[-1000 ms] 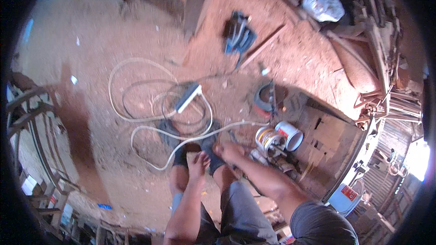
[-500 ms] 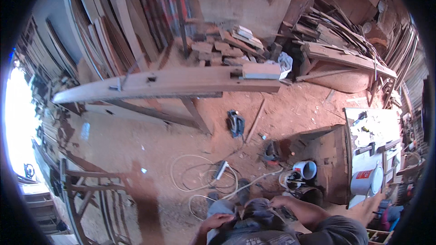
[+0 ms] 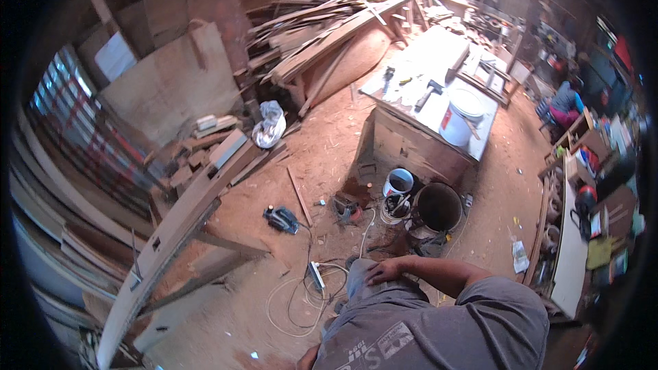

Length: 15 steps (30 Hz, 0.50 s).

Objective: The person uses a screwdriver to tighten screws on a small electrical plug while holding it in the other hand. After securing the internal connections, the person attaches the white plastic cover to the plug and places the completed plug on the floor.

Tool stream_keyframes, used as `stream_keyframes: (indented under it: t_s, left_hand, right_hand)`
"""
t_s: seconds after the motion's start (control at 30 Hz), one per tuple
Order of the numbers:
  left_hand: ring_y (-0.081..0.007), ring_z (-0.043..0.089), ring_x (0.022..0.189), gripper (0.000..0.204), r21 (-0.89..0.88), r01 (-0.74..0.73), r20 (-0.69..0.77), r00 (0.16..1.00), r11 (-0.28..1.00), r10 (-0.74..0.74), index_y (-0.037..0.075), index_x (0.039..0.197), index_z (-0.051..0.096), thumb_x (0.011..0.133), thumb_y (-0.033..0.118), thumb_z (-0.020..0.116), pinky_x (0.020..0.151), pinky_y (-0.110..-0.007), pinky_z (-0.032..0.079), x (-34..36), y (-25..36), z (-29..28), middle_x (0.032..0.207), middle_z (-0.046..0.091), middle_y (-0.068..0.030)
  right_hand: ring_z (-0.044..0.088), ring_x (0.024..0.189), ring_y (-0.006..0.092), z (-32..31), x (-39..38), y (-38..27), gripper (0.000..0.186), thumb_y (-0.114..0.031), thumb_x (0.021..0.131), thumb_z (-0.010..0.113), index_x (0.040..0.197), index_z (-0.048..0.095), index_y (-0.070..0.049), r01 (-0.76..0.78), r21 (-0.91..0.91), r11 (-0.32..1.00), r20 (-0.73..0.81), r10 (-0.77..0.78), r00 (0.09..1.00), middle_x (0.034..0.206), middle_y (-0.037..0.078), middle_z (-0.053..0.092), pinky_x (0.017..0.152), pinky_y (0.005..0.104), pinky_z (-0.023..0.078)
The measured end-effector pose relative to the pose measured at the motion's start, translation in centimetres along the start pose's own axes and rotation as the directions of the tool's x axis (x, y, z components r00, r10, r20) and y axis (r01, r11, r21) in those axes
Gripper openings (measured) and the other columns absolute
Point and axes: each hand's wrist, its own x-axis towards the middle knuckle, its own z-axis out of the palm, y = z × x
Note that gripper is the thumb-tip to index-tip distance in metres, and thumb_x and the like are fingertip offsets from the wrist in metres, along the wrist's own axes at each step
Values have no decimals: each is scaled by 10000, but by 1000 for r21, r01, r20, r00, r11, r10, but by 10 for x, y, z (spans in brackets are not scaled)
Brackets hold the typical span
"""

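My right hand (image 3: 384,271) lies on my trouser leg near the knee, fingers stretched out and nothing in them. Of my left arm only a bit of skin (image 3: 308,358) shows at the lower edge, and its fingers are hidden. On the ground ahead are a white power strip (image 3: 316,276) with coiled cable and a dark electric power tool (image 3: 281,219). A second, reddish power tool (image 3: 347,208) stands farther right. Beside it are a small white bucket (image 3: 397,183) and a wide dark drum (image 3: 439,207).
A long shaped timber beam (image 3: 161,243) on supports runs along the left. Right of centre stands a worktable (image 3: 418,113) bearing a large white bucket (image 3: 460,118) and hand tools. Scrap wood (image 3: 322,38) is piled behind. Another person (image 3: 566,104) sits at far right near a cluttered shelf (image 3: 572,233).
My view has swung right, bringing the worktable nearer the middle and the beam to the left. My right hand now lies on my leg; my left hand has mostly left the view.
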Motion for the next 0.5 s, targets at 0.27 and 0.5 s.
stream_keyframes:
  t_s: [0.27, 0.5]
  left_hand:
    - [-282, 378, 1458, 827, -198, -198, 208, 949, 960, 239, 52, 1582, 304, 1013, 638, 435, 1193, -421, 300, -11, 207, 3, 1603, 373, -134]
    - [-362, 400, 1445, 709, -100, -993, 642, -21, 57, 767, 48, 1466, 485, 933, 495, 620, 1207, -486, 276, -97, 421, 155, 1539, 445, -185]
  right_hand:
    - [677, 1094, 332, 26, -19, -25, 561, -504, 968, 565, 1184, 717, -9, -298, -187, 936, 130, 325, 937, 1199, 194, 708, 951, 476, 514]
    - [682, 1075, 333, -12, -26, -73, 484, -429, 941, 596, 1174, 723, -24, -50, -198, 979, -25, 46, 999, 1189, 184, 711, 932, 496, 520]
